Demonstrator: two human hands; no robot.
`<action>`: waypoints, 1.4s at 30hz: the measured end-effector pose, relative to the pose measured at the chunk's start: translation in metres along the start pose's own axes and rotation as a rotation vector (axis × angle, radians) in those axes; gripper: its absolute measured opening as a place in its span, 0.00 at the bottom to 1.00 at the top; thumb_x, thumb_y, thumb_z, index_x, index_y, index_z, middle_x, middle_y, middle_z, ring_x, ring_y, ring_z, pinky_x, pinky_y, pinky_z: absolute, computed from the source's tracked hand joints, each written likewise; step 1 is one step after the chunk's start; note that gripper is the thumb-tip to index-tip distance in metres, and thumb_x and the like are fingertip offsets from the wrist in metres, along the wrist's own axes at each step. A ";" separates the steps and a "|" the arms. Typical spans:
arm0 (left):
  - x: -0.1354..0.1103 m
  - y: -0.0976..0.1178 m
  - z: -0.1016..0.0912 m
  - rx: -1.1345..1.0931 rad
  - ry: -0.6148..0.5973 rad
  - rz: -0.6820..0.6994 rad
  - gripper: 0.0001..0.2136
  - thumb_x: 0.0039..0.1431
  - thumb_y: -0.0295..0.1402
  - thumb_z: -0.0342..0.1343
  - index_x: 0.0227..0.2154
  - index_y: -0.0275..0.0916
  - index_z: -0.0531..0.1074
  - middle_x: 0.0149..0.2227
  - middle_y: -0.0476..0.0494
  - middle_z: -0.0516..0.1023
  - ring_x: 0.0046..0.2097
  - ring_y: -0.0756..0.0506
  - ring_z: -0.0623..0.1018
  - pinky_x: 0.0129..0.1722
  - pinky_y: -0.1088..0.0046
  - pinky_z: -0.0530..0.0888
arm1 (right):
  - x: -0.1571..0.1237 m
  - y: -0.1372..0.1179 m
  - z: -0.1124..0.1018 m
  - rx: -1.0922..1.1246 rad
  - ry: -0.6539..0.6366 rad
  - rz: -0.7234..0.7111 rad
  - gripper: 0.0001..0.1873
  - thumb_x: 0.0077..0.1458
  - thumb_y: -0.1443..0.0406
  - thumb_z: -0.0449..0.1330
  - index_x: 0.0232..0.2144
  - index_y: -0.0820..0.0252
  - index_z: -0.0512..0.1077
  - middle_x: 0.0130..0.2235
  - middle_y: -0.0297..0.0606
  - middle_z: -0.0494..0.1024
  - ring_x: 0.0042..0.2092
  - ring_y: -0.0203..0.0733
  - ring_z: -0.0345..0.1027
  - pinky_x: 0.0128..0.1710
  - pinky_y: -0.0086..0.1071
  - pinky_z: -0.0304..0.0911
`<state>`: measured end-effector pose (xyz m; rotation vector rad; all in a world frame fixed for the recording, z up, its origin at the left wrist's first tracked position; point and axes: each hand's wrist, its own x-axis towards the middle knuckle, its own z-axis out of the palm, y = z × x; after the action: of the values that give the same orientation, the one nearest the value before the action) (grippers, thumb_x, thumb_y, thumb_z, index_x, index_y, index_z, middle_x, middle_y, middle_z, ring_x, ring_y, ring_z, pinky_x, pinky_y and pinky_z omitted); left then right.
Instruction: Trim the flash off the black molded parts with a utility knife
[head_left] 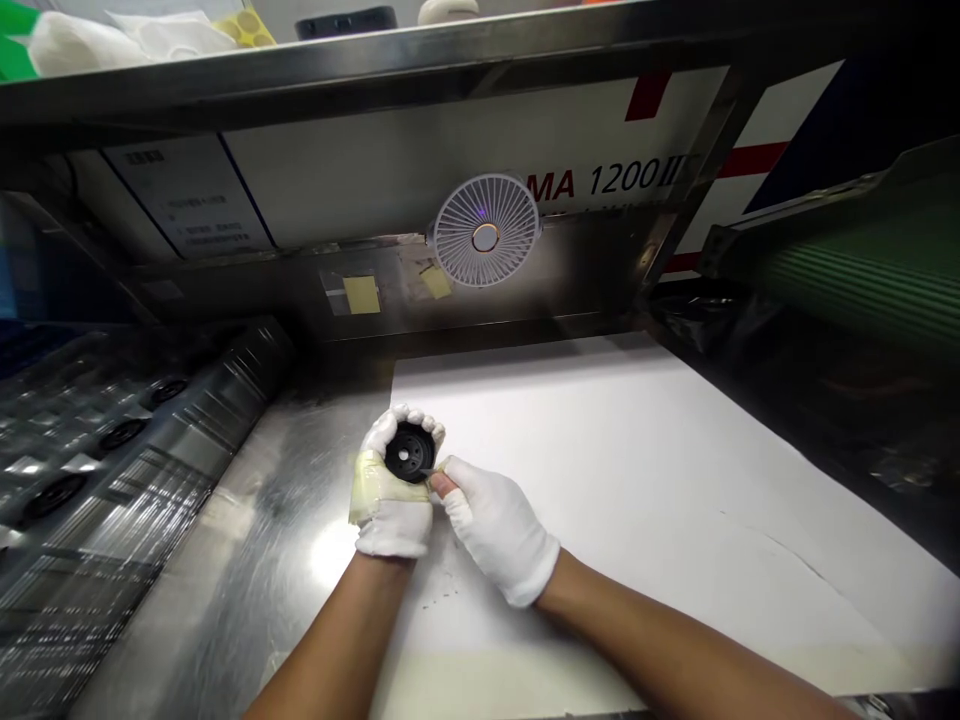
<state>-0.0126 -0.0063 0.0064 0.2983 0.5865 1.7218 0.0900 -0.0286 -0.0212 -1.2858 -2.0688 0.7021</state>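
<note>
My left hand, in a white glove wrapped with yellowish tape, cups a black round disc with a pale centre hole. My right hand, also white-gloved with a bare thumb tip, meets the disc's lower right rim. Its thumb and fingertip pinch a thin dark sliver, too small to identify. Both hands are raised just above a white sheet.
A steel bench top runs left of the sheet, beside a clear plastic-covered tray holding several black discs. A small white fan hangs under a steel shelf. A green ribbed cover stands at right.
</note>
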 end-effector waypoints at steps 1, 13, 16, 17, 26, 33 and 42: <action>0.001 -0.001 0.000 -0.008 0.012 0.001 0.02 0.49 0.27 0.53 0.25 0.35 0.68 0.27 0.46 0.68 0.32 0.50 0.71 0.36 0.71 0.71 | -0.001 -0.002 0.001 0.004 -0.002 -0.016 0.13 0.62 0.61 0.42 0.28 0.56 0.61 0.28 0.31 0.68 0.28 0.35 0.60 0.27 0.26 0.51; 0.001 0.009 -0.003 0.128 -0.060 -0.182 0.11 0.48 0.28 0.48 0.35 0.34 0.70 0.31 0.41 0.72 0.35 0.44 0.74 0.36 0.62 0.72 | 0.002 0.012 -0.016 0.082 -0.011 -0.005 0.14 0.62 0.60 0.42 0.32 0.56 0.64 0.29 0.31 0.69 0.29 0.35 0.62 0.29 0.27 0.54; 0.004 0.006 -0.004 0.081 -0.070 -0.156 0.04 0.50 0.28 0.51 0.28 0.35 0.69 0.25 0.47 0.68 0.30 0.49 0.71 0.34 0.69 0.72 | 0.003 0.012 -0.016 0.016 0.009 0.027 0.15 0.62 0.59 0.42 0.30 0.56 0.63 0.26 0.29 0.68 0.27 0.35 0.60 0.28 0.27 0.52; 0.004 0.005 -0.004 0.072 -0.070 -0.148 0.03 0.51 0.28 0.51 0.27 0.35 0.68 0.25 0.48 0.67 0.30 0.50 0.71 0.34 0.70 0.71 | 0.003 0.012 -0.015 -0.006 0.019 0.032 0.15 0.62 0.59 0.42 0.29 0.56 0.63 0.25 0.29 0.67 0.27 0.34 0.60 0.27 0.27 0.52; 0.004 0.001 -0.002 0.069 0.019 -0.027 0.03 0.50 0.27 0.54 0.25 0.36 0.66 0.24 0.50 0.66 0.29 0.51 0.70 0.33 0.72 0.71 | -0.003 0.002 -0.006 -0.058 -0.019 -0.013 0.14 0.62 0.59 0.41 0.31 0.55 0.64 0.28 0.30 0.69 0.28 0.35 0.61 0.28 0.26 0.51; 0.003 0.004 -0.012 0.162 -0.056 -0.130 0.13 0.49 0.28 0.51 0.40 0.35 0.68 0.35 0.40 0.72 0.40 0.42 0.74 0.38 0.59 0.71 | -0.002 0.005 -0.007 -0.067 -0.016 -0.053 0.12 0.62 0.62 0.44 0.33 0.56 0.65 0.33 0.32 0.71 0.32 0.36 0.63 0.31 0.27 0.53; 0.005 0.002 -0.006 0.110 -0.008 -0.138 0.02 0.50 0.27 0.53 0.27 0.35 0.68 0.23 0.49 0.67 0.29 0.50 0.70 0.33 0.71 0.71 | -0.003 0.008 -0.010 -0.115 0.009 0.015 0.12 0.62 0.61 0.43 0.35 0.55 0.64 0.30 0.30 0.71 0.29 0.36 0.63 0.28 0.28 0.52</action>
<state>-0.0186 -0.0027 0.0019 0.3348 0.6815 1.5576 0.1031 -0.0267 -0.0209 -1.3667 -2.1209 0.5905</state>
